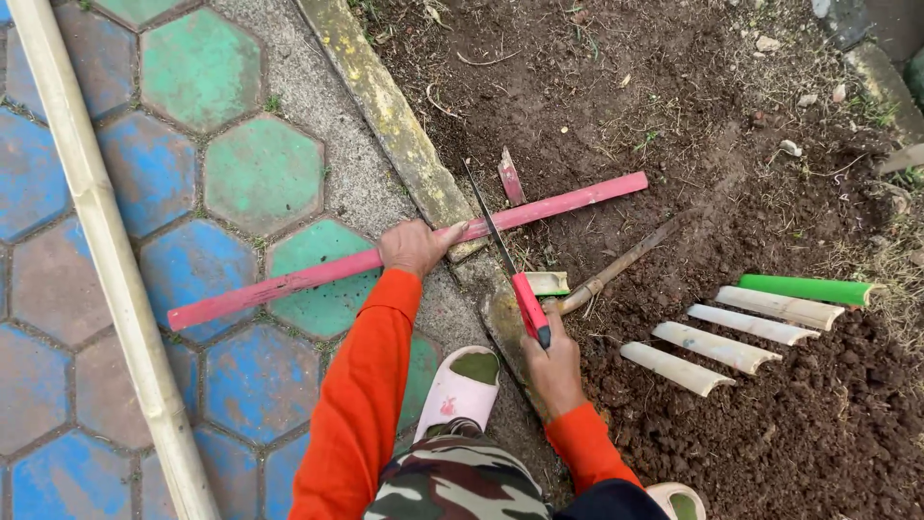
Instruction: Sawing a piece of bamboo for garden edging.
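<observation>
1. Head view: the left hand (414, 247) has its grip closed around a long pink-painted split bamboo slat (404, 250) lying across the yellowed concrete kerb (385, 106).
2. The right hand (553, 371) is clenched on the red handle of a slim hand saw (505, 260), whose blade crosses the slat just beside the left thumb.
3. Risk: a skipping blade could nick that thumb; the overhanging slat may pivot.
4. Room: hexagonal paving (202, 67) lies open leftward; cut bamboo pieces (731, 332) crowd the soil (674, 106) rightward.

outdoor garden edge: bare soil bed (693, 116), painted hexagon paving (192, 67), concrete kerb (395, 125).
</observation>
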